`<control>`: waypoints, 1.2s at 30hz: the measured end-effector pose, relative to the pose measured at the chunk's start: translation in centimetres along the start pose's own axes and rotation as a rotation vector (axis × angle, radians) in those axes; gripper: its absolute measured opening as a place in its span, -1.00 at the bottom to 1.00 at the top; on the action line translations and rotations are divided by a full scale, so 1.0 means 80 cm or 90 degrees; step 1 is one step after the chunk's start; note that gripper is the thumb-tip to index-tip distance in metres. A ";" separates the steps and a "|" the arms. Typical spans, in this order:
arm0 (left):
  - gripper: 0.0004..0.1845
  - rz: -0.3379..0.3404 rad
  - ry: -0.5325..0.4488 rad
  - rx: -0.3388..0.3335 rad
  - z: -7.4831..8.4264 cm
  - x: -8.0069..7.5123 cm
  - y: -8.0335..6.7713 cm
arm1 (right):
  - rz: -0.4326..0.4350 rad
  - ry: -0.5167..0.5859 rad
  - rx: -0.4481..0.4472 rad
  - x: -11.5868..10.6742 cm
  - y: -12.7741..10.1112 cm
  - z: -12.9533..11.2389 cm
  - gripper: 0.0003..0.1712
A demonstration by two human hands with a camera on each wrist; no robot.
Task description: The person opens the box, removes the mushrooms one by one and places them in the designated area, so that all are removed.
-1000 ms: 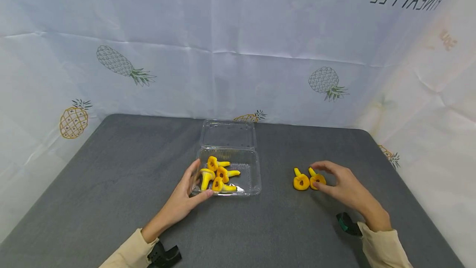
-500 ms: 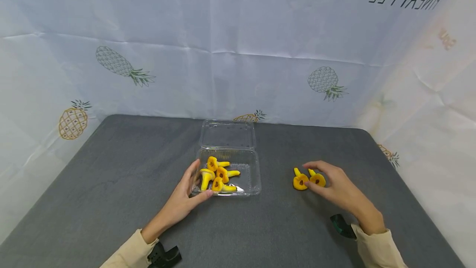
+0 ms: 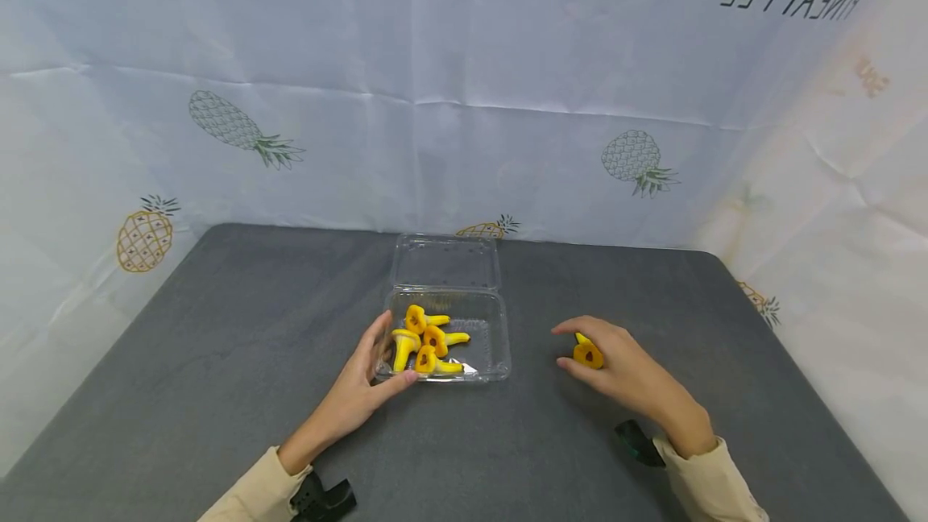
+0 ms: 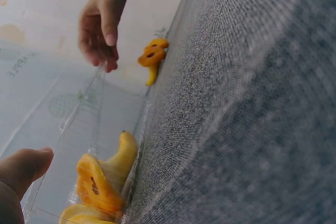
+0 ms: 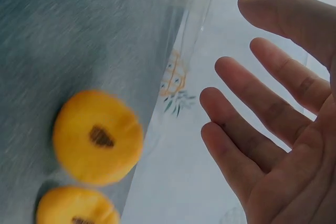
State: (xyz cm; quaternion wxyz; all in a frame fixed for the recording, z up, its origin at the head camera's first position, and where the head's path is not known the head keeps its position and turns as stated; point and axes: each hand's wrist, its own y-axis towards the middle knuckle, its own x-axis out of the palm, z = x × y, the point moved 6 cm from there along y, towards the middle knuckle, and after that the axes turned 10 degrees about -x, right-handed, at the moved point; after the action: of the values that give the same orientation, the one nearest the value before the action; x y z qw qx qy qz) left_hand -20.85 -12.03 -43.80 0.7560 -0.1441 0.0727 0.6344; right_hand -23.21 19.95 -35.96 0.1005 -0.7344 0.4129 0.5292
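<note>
My left hand (image 3: 354, 387) grips the near left corner of an open clear plastic container (image 3: 487, 353), thumb on the front side and fingers along the left wall. Several yellow chanterelle mushrooms (image 3: 433, 338), model-like in look, lie in its left part. My right hand (image 3: 625, 369) hovers over the table to the right of the container, fingers apart and holding nothing. Below it lies a chanterelle (image 3: 588, 354); the hand hides a second one from the head view. Both loose chanterelles (image 5: 98, 136) show in the right wrist view, cap beside cap, apart from the palm.
The container's hinged lid (image 3: 445, 261) lies folded back towards the far edge of the dark grey table (image 3: 239, 345). Behind the table hangs a pale curtain (image 3: 464, 159) printed with pineapples. Dark wrist cameras (image 3: 638, 443) sit under both wrists.
My right hand has moved left, from the right-hand loose chanterelle past the left-hand one, and now covers the former in the head view. My left hand and the container have stayed in place.
</note>
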 end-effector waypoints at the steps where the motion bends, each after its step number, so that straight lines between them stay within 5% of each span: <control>1: 0.01 0.000 0.000 0.000 0.000 0.000 0.000 | -0.002 0.001 -0.004 0.001 0.003 -0.003 -0.59; 14: 0.02 -0.001 -0.005 -0.003 0.000 0.000 0.001 | -0.012 0.012 -0.060 0.016 0.044 -0.030 -0.61; 36: 0.01 0.002 -0.005 -0.008 -0.002 0.001 0.001 | -0.104 0.053 -0.064 0.053 0.083 -0.054 -0.54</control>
State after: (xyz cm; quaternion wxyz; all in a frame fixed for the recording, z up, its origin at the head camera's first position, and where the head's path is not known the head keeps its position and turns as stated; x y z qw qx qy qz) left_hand -20.89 -12.02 -43.95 0.7546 -0.1460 0.0656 0.6364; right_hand -24.53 11.03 -35.84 0.0892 -0.7912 0.3286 0.5081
